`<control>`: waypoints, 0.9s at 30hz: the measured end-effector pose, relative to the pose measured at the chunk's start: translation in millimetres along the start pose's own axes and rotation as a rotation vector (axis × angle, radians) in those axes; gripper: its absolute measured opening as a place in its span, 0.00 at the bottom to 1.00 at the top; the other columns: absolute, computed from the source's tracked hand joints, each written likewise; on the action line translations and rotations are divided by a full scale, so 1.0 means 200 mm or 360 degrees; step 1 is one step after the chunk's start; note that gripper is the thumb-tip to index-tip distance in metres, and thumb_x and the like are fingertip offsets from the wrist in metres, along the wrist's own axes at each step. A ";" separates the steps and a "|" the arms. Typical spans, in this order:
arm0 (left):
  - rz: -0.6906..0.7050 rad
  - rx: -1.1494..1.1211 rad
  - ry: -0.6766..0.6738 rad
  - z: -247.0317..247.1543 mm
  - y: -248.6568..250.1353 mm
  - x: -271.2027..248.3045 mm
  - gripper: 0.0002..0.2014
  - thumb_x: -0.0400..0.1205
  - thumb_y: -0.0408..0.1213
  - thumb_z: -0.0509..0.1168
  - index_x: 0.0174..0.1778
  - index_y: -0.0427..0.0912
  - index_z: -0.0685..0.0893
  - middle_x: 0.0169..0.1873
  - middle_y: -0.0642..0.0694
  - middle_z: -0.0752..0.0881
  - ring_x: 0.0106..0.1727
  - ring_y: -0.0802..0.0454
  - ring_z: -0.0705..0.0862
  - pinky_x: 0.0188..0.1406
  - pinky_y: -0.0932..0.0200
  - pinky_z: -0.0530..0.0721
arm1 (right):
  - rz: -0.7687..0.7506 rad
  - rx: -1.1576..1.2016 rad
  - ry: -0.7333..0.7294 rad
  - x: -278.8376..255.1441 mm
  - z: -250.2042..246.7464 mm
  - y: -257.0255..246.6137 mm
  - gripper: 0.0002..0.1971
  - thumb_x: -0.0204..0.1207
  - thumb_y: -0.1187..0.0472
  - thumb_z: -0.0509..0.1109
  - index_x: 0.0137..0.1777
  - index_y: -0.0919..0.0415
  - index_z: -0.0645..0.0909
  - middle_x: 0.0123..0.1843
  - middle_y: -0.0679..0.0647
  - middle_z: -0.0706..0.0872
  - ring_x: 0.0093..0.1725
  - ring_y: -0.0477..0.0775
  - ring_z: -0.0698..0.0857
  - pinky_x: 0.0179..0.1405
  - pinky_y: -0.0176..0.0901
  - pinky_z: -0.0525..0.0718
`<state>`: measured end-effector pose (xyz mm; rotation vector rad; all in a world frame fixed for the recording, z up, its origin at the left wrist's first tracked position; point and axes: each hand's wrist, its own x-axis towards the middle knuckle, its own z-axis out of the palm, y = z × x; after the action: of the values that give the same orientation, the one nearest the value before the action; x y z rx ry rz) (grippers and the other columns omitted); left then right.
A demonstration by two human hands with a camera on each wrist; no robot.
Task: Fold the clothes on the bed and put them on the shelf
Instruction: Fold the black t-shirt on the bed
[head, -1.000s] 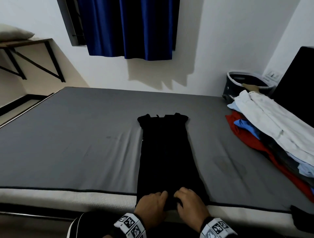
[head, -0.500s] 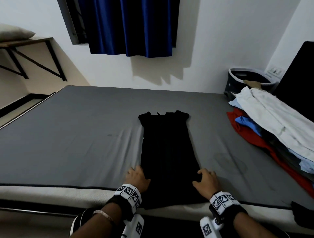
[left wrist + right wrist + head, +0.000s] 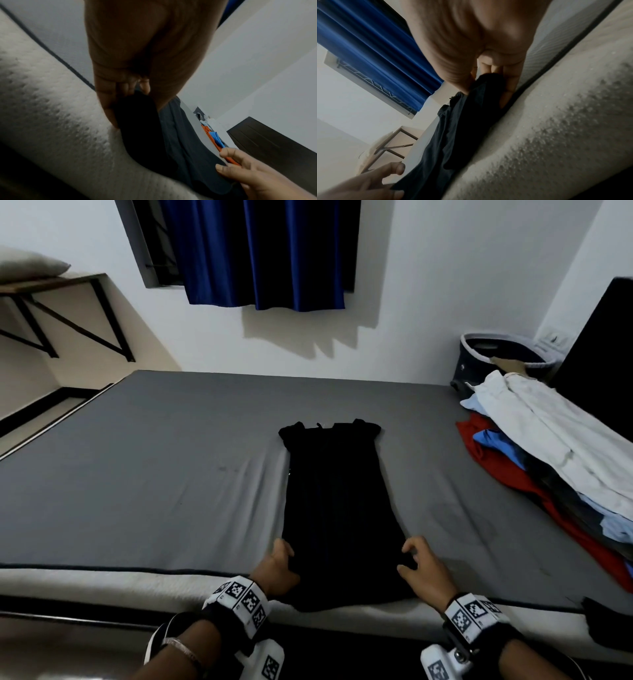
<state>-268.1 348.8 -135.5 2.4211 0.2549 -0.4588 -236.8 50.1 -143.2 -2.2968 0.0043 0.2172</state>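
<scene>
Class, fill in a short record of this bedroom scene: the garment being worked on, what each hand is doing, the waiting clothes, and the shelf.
Garment: black dress lying flat on the grey bed, hem toward the person
Left hand: grips the hem's left corner
Right hand: grips the hem's right corner
Waiting clothes: pile of clothes at the bed's right side
Shelf: on the left wall

No readable text, labels or numbers anywhere.
</scene>
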 end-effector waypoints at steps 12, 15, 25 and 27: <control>-0.0002 -0.0506 -0.0419 -0.03 -0.05 -0.11 0.05 0.83 0.43 0.69 0.43 0.48 0.86 0.31 0.53 0.85 0.28 0.62 0.83 0.25 0.64 0.81 | 0.0050 0.0175 -0.0253 -0.04 -0.05 0.09 0.04 0.77 0.65 0.72 0.43 0.57 0.87 0.39 0.56 0.89 0.34 0.46 0.83 0.29 0.40 0.83; 0.0032 -0.0608 -0.0479 -0.01 -0.09 -0.13 0.09 0.79 0.46 0.74 0.45 0.44 0.86 0.32 0.52 0.87 0.32 0.60 0.84 0.31 0.63 0.82 | -0.0101 0.0192 -0.0306 -0.08 -0.06 0.10 0.08 0.69 0.59 0.82 0.46 0.56 0.86 0.44 0.49 0.90 0.41 0.34 0.85 0.43 0.26 0.79; -0.0064 -0.0728 -0.0311 0.08 -0.09 -0.21 0.05 0.83 0.28 0.65 0.52 0.38 0.76 0.33 0.44 0.88 0.32 0.47 0.89 0.26 0.58 0.84 | -0.0091 0.0241 -0.0213 -0.12 -0.05 0.15 0.07 0.74 0.66 0.77 0.48 0.55 0.85 0.32 0.46 0.87 0.29 0.41 0.85 0.31 0.35 0.80; -0.0101 -0.0661 -0.0125 0.10 -0.10 -0.20 0.06 0.82 0.33 0.68 0.49 0.42 0.76 0.32 0.45 0.87 0.29 0.49 0.87 0.26 0.56 0.85 | -0.0123 0.0225 -0.0012 -0.12 -0.02 0.16 0.06 0.72 0.64 0.79 0.44 0.52 0.87 0.38 0.46 0.87 0.35 0.39 0.86 0.37 0.38 0.83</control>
<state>-316.3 347.8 -145.6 1.9906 0.3553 -0.4759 -262.4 23.5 -160.9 -2.1509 -0.0709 0.1795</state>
